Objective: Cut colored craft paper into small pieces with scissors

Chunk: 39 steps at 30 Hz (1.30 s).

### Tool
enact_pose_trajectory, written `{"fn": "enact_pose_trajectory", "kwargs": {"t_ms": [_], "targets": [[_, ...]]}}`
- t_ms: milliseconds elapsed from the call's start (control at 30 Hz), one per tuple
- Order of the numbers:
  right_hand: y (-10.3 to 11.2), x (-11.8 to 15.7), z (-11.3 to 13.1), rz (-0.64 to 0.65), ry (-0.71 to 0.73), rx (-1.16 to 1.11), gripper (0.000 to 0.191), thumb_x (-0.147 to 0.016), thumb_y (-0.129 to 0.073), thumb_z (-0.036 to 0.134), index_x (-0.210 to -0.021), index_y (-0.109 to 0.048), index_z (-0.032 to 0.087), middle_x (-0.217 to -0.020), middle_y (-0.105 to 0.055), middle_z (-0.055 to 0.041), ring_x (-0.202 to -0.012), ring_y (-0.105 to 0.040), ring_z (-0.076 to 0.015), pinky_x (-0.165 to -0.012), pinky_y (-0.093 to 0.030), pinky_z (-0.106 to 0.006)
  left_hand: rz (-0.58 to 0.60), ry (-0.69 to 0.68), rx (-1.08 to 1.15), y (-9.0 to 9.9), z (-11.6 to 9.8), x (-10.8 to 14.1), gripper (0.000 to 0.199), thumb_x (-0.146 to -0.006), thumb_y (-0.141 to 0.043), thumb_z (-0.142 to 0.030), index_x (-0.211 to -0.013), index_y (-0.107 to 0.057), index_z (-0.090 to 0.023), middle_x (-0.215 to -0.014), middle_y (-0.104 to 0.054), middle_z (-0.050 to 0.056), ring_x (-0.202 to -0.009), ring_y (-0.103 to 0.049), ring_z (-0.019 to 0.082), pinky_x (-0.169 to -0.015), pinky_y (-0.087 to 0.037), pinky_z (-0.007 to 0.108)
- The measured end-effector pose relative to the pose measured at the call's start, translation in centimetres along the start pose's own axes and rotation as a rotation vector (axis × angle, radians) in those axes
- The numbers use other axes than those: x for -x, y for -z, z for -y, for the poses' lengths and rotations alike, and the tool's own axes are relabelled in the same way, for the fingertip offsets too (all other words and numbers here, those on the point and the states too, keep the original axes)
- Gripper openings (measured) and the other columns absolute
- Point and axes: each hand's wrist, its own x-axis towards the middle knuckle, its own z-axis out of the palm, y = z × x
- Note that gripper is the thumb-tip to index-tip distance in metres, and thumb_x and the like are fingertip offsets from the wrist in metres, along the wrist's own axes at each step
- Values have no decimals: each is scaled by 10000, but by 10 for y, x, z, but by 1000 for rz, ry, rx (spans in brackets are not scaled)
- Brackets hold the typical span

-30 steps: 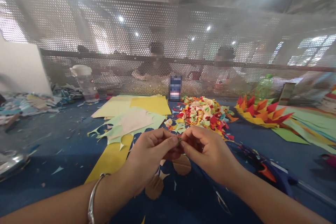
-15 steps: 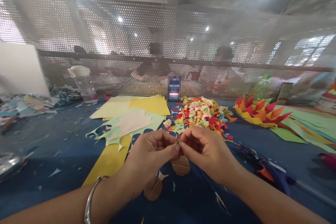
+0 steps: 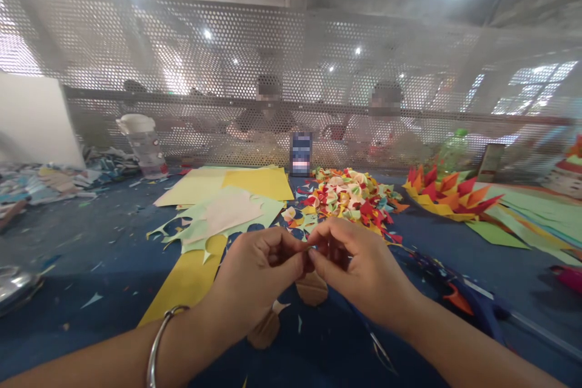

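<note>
Left hand [image 3: 257,276] and right hand [image 3: 352,264]: fingertip grip pinching a small piece [image 3: 308,248], apparently unfinished. Far, centre-right: heap of folded pieces [image 3: 349,193], seemingly done. Far left: yellow sheet [image 3: 259,185], seemingly uncut.

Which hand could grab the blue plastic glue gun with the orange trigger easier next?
Probably the right bare hand: the blue plastic glue gun with the orange trigger lies to its right, while the left bare hand is farther away. Both look busy pinching, though.
</note>
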Motion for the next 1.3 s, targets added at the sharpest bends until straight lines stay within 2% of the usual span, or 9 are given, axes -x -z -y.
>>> {"fn": "enact_pose_trajectory", "kwargs": {"t_ms": [333,667,800,867,967,1300], "targets": [[-1,1,0,-19,19,49,78,-806,-574,216,-863,-617,184,-668,-552,17,-551,-480,-108,-485,-396,-244,-17,-48,-194,3,3,-1,49,-736,-643,-206,-763,-682,-197,-697,-711,32,-637,-642,162,-574,-466,244],[-1,-1,2,-9,0,28,64,-821,-564,227,-776,-598,196,-602,-528,33,-523,-466,-101,-464,-381,-234,-48,-63,-185,4,3,-1,72,-717,-673,-215,-765,-620,-203,-648,-681,13,-610,-628,156,-543,-443,234],[0,-1,1,-8,-12,10,72,-828,-556,226,-774,-593,195,-615,-532,33,-530,-467,-100,-469,-378,-234,30,-34,-130,6,2,-4,89,-731,-664,-223,-815,-651,-197,-710,-695,27,-661,-634,159,-594,-462,240],[0,-1,0,8,-30,-14,72,-828,-551,222,-772,-587,195,-614,-534,34,-527,-465,-100,-464,-373,-235,95,-21,-139,7,3,-5,53,-752,-633,-216,-782,-669,-191,-699,-682,19,-649,-616,142,-596,-452,228],[0,-1,-1,34,-53,-51,70,-831,-545,209,-771,-578,196,-610,-527,39,-521,-454,-97,-458,-365,-233,163,-30,-188,10,3,-7,112,-782,-585,-211,-723,-678,-188,-660,-655,2,-615,-582,121,-576,-434,209],[5,0,-1,138,-122,-241,60,-852,-536,209,-798,-554,194,-638,-515,36,-530,-456,-87,-449,-378,-216,209,-126,-319,14,1,-3,281,-868,-552,-362,-681,-655,-180,-649,-660,16,-604,-583,115,-565,-445,196]]}}
